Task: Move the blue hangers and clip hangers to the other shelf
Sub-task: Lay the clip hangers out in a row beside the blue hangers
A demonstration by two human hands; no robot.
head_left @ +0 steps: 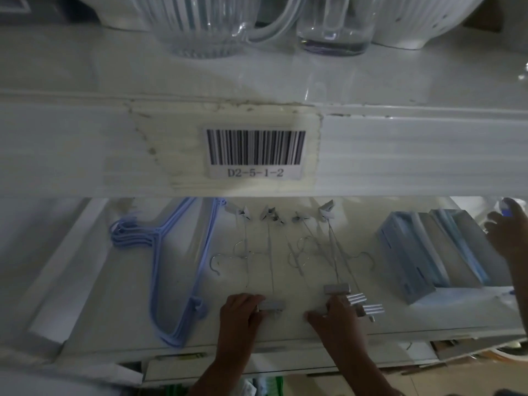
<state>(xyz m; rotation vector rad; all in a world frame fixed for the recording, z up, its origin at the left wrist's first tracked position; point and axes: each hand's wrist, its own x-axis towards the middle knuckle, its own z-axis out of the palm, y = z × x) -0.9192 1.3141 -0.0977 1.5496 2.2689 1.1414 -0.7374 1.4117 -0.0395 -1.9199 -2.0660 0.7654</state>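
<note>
Left hand (241, 312) grasps a near clip of the clip hangers (300, 252); right hand (335, 317) fingers curled at another clip, grip unclear. Clip hangers lie mid-shelf (94, 310); blue hangers (177, 270) stacked left. Blue boxes (428, 252) right. Glassware (205, 27) far above.

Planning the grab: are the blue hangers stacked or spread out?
Stacked. The blue hangers lie flat in one nested bundle on the shelf, hooks together, left of the clip hangers.

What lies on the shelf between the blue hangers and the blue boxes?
In the head view, the metal clip hangers lie between the blue hangers and the blue boxes.
</note>
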